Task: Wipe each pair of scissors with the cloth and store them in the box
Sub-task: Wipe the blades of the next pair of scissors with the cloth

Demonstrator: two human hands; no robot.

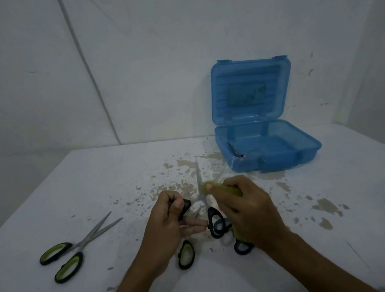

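My left hand grips one black handle of a pair of scissors held open above the table, blade pointing away from me. My right hand holds a yellow-green cloth and pinches it against the blade. Another black handle loop shows under my right wrist. A green-and-black handle lies below my left hand; its blades are hidden. A further pair of green-handled scissors lies on the table at the left. The blue box stands open at the back right, a small item inside.
The white table has chipped, stained patches around the middle and right. White walls stand close behind it. The box's lid is upright and leans toward the back wall.
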